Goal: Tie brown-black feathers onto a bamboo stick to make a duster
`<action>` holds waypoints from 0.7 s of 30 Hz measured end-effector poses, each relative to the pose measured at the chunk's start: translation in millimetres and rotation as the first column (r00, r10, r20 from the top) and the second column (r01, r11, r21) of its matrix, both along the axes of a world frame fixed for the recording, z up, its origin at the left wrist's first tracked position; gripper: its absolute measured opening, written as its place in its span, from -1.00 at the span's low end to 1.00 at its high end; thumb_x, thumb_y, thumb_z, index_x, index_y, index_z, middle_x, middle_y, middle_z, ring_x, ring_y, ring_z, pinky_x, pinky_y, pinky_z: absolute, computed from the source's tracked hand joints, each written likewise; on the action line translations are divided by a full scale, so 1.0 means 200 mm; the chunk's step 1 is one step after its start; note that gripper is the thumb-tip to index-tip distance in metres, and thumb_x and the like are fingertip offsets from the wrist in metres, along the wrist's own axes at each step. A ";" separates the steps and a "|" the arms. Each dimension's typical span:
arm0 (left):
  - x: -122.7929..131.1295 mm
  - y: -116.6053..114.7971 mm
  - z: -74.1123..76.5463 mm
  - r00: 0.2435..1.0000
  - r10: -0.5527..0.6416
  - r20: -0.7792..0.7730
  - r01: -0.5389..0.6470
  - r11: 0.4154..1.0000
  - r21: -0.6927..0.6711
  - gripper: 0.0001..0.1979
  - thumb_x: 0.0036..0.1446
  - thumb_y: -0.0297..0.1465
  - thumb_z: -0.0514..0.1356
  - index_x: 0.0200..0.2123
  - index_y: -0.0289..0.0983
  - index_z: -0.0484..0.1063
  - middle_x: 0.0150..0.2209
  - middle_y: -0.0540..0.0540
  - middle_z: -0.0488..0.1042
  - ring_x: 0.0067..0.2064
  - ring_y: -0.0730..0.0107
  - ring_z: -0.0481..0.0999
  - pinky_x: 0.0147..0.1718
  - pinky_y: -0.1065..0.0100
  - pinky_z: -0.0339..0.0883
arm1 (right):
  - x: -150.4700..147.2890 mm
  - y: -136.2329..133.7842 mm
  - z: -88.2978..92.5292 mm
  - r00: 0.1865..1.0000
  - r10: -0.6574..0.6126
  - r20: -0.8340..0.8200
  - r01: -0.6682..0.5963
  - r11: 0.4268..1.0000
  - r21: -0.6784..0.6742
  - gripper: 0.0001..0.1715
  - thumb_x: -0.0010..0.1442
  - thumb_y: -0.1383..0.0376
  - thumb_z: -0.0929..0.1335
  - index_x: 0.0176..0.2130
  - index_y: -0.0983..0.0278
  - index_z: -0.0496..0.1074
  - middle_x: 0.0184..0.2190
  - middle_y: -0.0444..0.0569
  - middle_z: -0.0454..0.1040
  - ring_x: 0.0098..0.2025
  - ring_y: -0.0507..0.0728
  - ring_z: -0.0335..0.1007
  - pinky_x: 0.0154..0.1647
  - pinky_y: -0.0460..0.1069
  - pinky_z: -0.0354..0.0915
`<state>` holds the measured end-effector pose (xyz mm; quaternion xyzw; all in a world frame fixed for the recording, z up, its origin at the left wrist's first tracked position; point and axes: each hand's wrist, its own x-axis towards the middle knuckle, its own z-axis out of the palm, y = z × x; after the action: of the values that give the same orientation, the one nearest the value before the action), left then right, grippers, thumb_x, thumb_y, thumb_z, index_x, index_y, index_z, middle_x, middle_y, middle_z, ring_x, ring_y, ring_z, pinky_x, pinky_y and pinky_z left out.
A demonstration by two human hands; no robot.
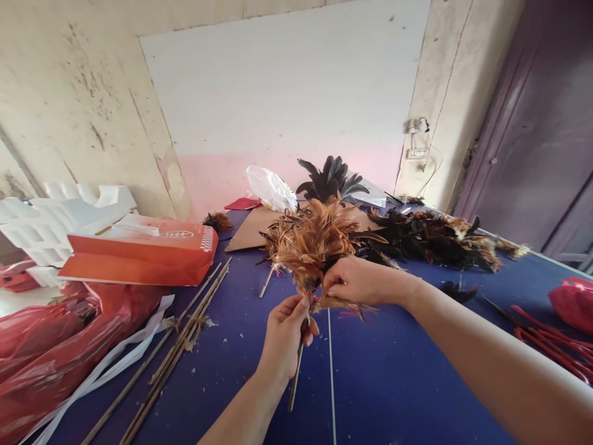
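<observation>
A bushy feather duster (322, 238) with brown and orange feathers stands tilted in front of me over the blue table. My left hand (286, 330) is wrapped round its thin wooden stick (295, 382), just below the feathers. Against the right side of the plume's base, my right hand (353, 281) has its fingers closed. Loose-looking brown feathers (345, 303) trail out to the right beneath those fingers. How far they run into the grip is hidden. Behind the plume, black feathers (331, 176) rise in a tuft.
Thin sticks (185, 343) lie at left beside an orange-red bag (143, 253) and red plastic (88, 352). Behind the duster is a cardboard sheet (250, 227). Bunches of dark feathers (430, 238) lie at right. Red-handled scissors (551, 337) rest near a pink bundle (574, 303).
</observation>
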<state>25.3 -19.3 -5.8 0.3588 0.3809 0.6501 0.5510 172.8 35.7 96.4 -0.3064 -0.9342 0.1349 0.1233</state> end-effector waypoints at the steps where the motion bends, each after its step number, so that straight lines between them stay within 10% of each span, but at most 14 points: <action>1: 0.00 0.00 0.00 1.000 -0.013 -0.002 0.013 1.000 0.003 -0.71 -0.13 -0.22 0.30 -0.50 -0.34 0.38 -0.72 0.05 0.31 -0.73 0.62 0.19 -0.78 0.55 -0.09 | 0.00 0.01 0.00 1.000 -0.005 0.007 0.005 1.000 -0.002 -0.69 -0.07 0.46 0.26 -0.43 0.24 0.57 -0.50 -0.14 0.55 -0.47 0.04 0.38 -0.43 -0.15 0.19; 6: 0.01 0.01 -0.02 0.999 -0.044 0.005 0.044 0.999 0.020 -0.73 -0.10 -0.26 0.29 -0.50 -0.34 0.36 -0.58 -0.02 0.41 -0.72 0.70 0.13 -0.78 0.57 -0.14 | -0.03 0.03 -0.02 0.999 -0.049 0.005 0.048 0.996 0.076 -0.75 -0.05 0.43 0.28 -0.45 0.26 0.54 -0.53 -0.11 0.51 -0.49 0.04 0.35 -0.46 -0.12 0.17; 12: -0.03 0.02 0.01 0.996 0.065 0.059 -0.065 0.998 -0.010 -0.71 -0.16 -0.24 0.32 -0.55 -0.35 0.36 -0.59 0.03 0.35 -0.69 0.73 0.10 -0.76 0.58 -0.14 | 0.02 -0.18 -0.09 0.777 -0.074 -0.625 0.352 0.875 0.334 -0.83 0.09 0.32 0.29 -0.32 0.22 0.48 -0.28 0.00 0.47 -0.19 0.14 0.35 -0.12 0.02 0.22; 16: -0.03 0.02 0.01 0.994 0.098 0.039 -0.099 0.995 0.015 -0.72 -0.12 -0.24 0.29 -0.55 -0.34 0.37 -0.61 0.04 0.34 -0.69 0.71 0.10 -0.76 0.57 -0.13 | 0.00 -0.25 -0.26 0.731 -0.254 -0.633 0.284 0.957 -0.055 -0.80 0.07 0.19 0.33 -0.51 0.21 0.45 -0.53 -0.08 0.44 -0.44 0.09 0.33 -0.40 -0.04 0.24; 21: -0.01 0.01 -0.01 0.997 0.068 -0.030 -0.067 0.997 0.031 -0.73 -0.01 -0.22 0.22 -0.54 -0.31 0.35 -0.75 0.12 0.18 -0.71 0.67 0.05 -0.75 0.57 -0.14 | -0.11 -0.17 -0.43 0.617 -0.475 -0.627 0.137 0.850 -0.509 -0.76 0.01 0.16 0.35 -0.45 0.30 0.45 -0.53 -0.10 0.46 -0.46 0.05 0.33 -0.44 -0.08 0.24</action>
<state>24.1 -16.7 -8.3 0.3641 0.3916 0.6682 0.5172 151.2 2.7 10.6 -0.4033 -0.6850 0.4162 0.4415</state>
